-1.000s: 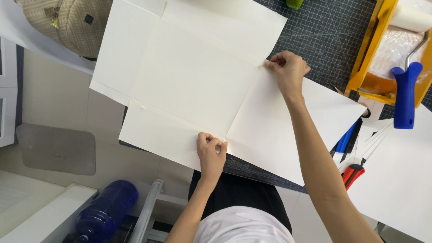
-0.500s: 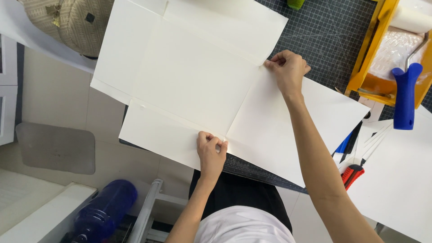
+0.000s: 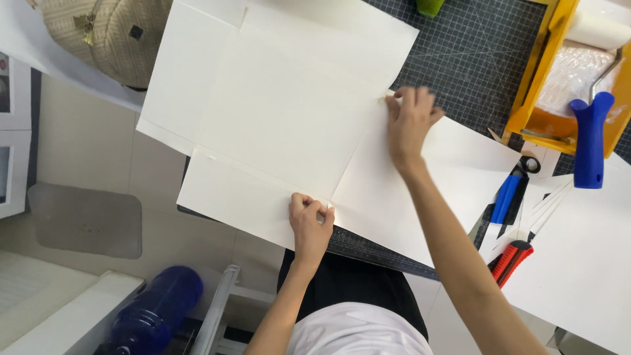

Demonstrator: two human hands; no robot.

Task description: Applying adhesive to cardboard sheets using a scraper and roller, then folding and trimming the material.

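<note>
As both hands press the cream card sheet (image 3: 282, 118), left hand (image 3: 310, 227) fingers curled together at near edge, right hand (image 3: 407, 121) fingers flat at far crease

The big white sheet (image 3: 282, 112) is running off the top edge. The right hand (image 3: 407, 121) is blurring at its fingertips. The paint roller (image 3: 595, 29) and green object (image 3: 430, 6) are getting cropped there too.
</note>
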